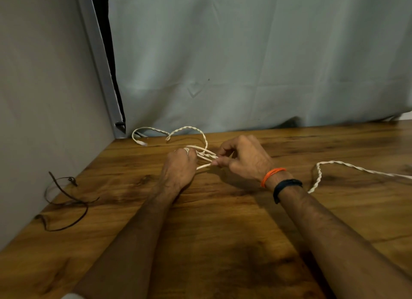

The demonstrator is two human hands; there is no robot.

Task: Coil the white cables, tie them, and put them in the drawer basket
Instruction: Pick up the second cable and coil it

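1. While my left hand (180, 167) curls tight round the gathered loops of the white cable (204, 152), my right hand (244, 159) pinches a strand just at its 3 o'clock, fingers narrow, thumb and forefinger closed on it.
2. From the bundle, a twisted tail arcs away toward 11 o'clock on the wooden table (223, 243), ending near the curtain (245, 64).
3. Another white length trails off at 3 o'clock, past my wrist bands.
4. Risk, as I judge it: the springy loops could pop open if the left grip eases during tying.
5. That long trailing run may snag or drag.
6. At 8 o'clock lies a dark cord (66, 200); no drawer basket in sight.
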